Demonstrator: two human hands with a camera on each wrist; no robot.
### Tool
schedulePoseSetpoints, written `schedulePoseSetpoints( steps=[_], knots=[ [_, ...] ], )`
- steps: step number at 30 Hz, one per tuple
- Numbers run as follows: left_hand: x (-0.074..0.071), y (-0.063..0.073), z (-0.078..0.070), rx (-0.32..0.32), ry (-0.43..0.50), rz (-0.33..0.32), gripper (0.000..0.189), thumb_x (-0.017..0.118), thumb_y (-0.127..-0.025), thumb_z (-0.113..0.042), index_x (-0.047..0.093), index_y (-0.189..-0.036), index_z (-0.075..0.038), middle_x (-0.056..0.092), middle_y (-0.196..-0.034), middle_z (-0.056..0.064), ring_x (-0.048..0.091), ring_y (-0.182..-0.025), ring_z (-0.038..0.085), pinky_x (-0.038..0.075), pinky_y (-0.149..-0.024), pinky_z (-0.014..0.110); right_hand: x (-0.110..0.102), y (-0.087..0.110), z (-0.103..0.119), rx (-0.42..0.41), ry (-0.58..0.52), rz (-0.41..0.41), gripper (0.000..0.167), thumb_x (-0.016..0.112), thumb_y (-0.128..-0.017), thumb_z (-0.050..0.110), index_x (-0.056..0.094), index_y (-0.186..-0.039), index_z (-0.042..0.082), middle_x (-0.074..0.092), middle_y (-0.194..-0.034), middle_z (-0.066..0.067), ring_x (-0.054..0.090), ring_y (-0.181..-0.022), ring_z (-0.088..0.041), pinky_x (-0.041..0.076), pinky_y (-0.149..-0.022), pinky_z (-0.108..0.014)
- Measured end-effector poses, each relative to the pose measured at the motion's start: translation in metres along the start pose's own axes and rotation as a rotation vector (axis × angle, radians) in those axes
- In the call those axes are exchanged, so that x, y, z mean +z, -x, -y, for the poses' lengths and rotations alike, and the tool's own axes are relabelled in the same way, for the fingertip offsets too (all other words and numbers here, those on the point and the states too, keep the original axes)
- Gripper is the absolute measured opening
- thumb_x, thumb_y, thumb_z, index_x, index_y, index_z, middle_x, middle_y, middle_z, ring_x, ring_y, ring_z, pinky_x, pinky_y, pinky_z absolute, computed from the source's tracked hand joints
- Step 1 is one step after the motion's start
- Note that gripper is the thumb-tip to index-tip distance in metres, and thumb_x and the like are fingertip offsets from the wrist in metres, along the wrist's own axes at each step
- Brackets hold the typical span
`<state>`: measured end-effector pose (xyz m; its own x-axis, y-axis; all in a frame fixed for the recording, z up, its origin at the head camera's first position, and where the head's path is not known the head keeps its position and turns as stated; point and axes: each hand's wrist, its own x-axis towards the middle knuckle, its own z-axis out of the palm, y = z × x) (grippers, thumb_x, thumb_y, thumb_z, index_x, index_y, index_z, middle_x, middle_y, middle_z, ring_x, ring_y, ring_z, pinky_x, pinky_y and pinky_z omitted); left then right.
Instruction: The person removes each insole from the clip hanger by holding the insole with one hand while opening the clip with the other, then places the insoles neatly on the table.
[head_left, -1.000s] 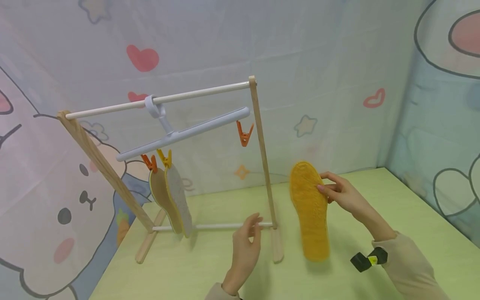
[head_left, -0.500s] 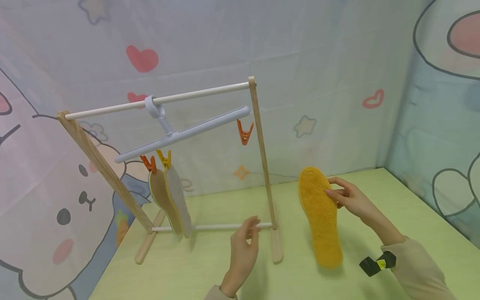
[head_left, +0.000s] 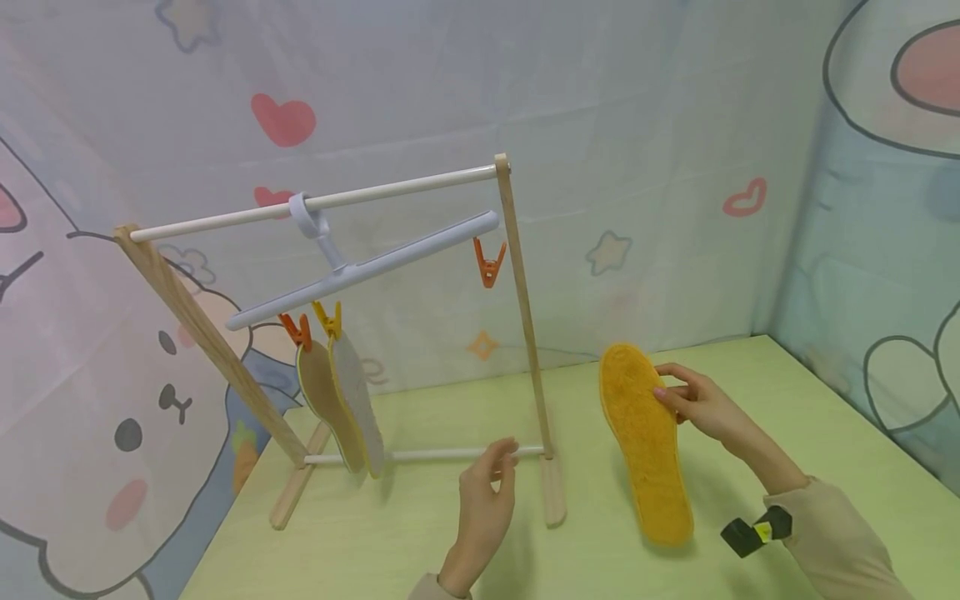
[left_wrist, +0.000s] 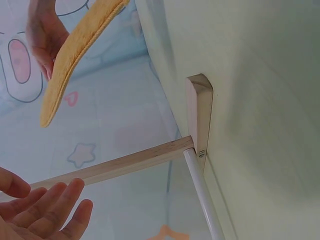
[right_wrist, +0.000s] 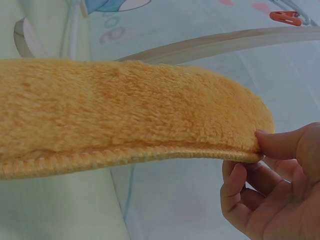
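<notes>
A fuzzy orange-yellow insole [head_left: 645, 450] is pinched at its upper right edge by my right hand [head_left: 705, 408], thumb on the plush face. It tilts, with its lower end toward me. The right wrist view shows the insole's [right_wrist: 135, 110] stitched rim and the fingers curled beneath it. My left hand [head_left: 483, 508] holds nothing, its fingers loosely bent beside the rack's right foot. On a pale hanger [head_left: 367, 268], two insoles [head_left: 352, 408] hang from an orange clip [head_left: 297, 331] and a yellow clip [head_left: 328, 319]. An orange clip [head_left: 489, 265] at the hanger's right end holds nothing.
A wooden rack with a white top rod [head_left: 405, 185] carries the hanger. Its right post [head_left: 525, 308] stands between the hanger and the fuzzy insole. The pale green table [head_left: 420, 533] meets a patterned cloth backdrop [head_left: 637, 167] behind.
My right hand has shifted right and slightly down with the insole, which now tilts more. The left hand has lowered slightly, and the hanger has swung a little.
</notes>
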<state>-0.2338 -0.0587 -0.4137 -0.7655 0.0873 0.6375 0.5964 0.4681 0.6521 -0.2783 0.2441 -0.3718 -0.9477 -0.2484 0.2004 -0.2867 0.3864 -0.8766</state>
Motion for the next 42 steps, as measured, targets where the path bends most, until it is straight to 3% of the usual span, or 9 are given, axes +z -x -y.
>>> schedulePoseSetpoints(
  steps=[10,26,34,42],
  knots=[
    [0.0,0.002,0.0,-0.005,-0.008,0.001,0.017,0.047,-0.088,0.002,0.061,-0.098,0.002,0.067,-0.096,0.015,0.066,-0.079,0.024,0.052,-0.066,0.025,0.002,0.001,-0.005,0.0,0.003,0.016,0.04,0.046,-0.093,0.02,0.037,-0.125,-0.003,0.06,-0.105,-0.026,0.054,-0.072,-0.003,0.046,-0.063,-0.028],
    [0.001,0.003,0.001,-0.014,-0.011,-0.005,0.017,0.049,-0.087,0.003,0.062,-0.097,0.0,0.068,-0.093,0.014,0.066,-0.078,0.023,0.052,-0.066,0.024,0.002,-0.003,-0.017,-0.003,-0.021,0.022,0.041,0.048,-0.092,0.018,0.036,-0.126,-0.002,0.064,-0.096,-0.017,0.056,-0.069,-0.007,0.05,-0.063,-0.027],
    [0.001,0.003,0.001,-0.025,-0.014,0.004,0.017,0.049,-0.087,0.002,0.062,-0.098,0.0,0.068,-0.092,0.014,0.066,-0.079,0.024,0.052,-0.066,0.024,0.002,-0.005,-0.021,-0.011,-0.038,0.023,0.042,0.048,-0.092,0.015,0.034,-0.127,-0.003,0.061,-0.096,-0.022,0.055,-0.07,-0.007,0.049,-0.062,-0.027],
    [0.0,0.003,0.002,-0.038,-0.023,0.015,0.018,0.048,-0.087,0.003,0.061,-0.099,0.0,0.068,-0.094,0.015,0.066,-0.08,0.024,0.052,-0.067,0.025,0.002,-0.007,-0.024,-0.012,-0.035,0.014,0.041,0.048,-0.092,0.013,0.034,-0.127,-0.002,0.062,-0.093,-0.015,0.055,-0.071,-0.007,0.049,-0.063,-0.027]
  ],
)
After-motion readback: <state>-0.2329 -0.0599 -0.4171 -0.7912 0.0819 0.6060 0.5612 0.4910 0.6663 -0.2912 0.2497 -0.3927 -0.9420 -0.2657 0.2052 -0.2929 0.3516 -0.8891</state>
